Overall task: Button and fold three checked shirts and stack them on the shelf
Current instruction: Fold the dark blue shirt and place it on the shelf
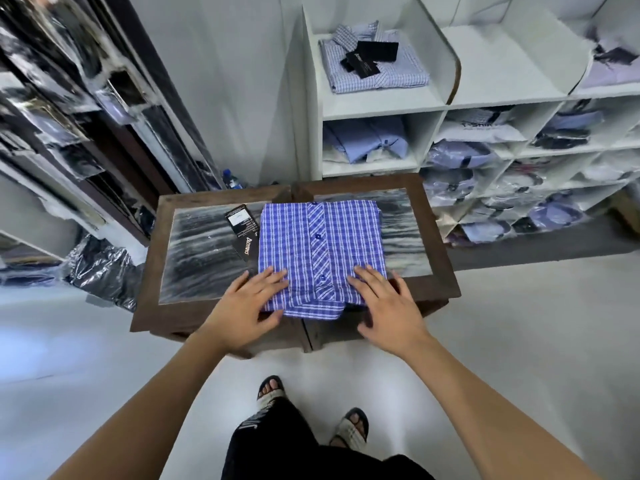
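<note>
My fingers are spread nearly straight and grip nothing: my left hand (247,299) lies flat on the near left corner of the folded blue checked shirt (322,247), and my right hand (384,299) lies flat on its near right corner, either side of the buttoned front. The shirt sits square on the dark wood-framed counter (204,247), collar end toward me, with black tags (242,226) lying just beside its left edge. Beyond the counter, a paler folded checked shirt (374,64) with black tags on top rests in the top left compartment of the white shelf (381,102).
</note>
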